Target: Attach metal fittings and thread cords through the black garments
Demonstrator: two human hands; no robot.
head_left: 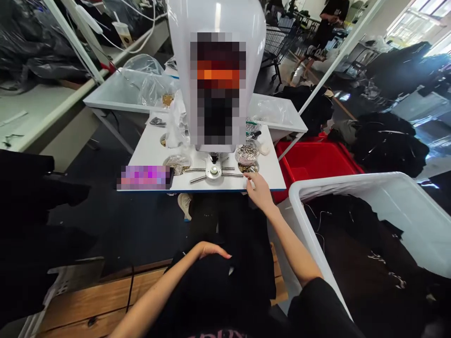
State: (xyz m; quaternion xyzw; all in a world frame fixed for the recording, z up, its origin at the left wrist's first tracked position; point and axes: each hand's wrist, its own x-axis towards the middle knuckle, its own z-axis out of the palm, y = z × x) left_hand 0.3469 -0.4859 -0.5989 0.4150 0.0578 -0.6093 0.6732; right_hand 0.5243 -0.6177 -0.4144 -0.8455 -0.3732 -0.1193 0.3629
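Observation:
Above my lap, my left hand (211, 249) has its thumb lying over black cloth (207, 291); the other fingers are hidden in the folds, closed round the cloth. My right hand (259, 188) is at the front right of the white table (271, 171), its fingers bent together at the tip of a coiled metal rod (232, 175). Whatever lies between those fingertips is too small to make out. Just behind them sits a dish of small metal pieces (248, 167), with a clear tub of silvery pieces (247, 152) above it. The white machine (181, 70) stands in the middle, its round metal base (213, 172) between coiled rods.
Left on the table lie a phone (145, 177) and a bag of small parts (177, 163). A large white bin (387, 180) with dark garments stands at my right, a red crate (320, 159) behind it. A co-worker (331, 21) is in the far background.

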